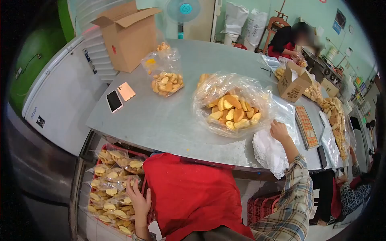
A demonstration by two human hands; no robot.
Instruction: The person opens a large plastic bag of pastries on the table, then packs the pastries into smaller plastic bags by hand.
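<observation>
My left hand is low at the left, fingers apart, over the edge of a red crate filled with clear bags of sliced bread. My right hand rests at the metal table's right side, by a white lace-edged cloth and flat clear plastic bags; its fingers look bent, and whether they hold anything is hidden. Just left of it, a large open plastic bag holds bread slices. Farther left on the table stands a smaller filled bag.
Two phones lie at the table's left. An open cardboard box stands behind them. A small box and an orange patterned box are at right. One person works at the far end, another at lower right.
</observation>
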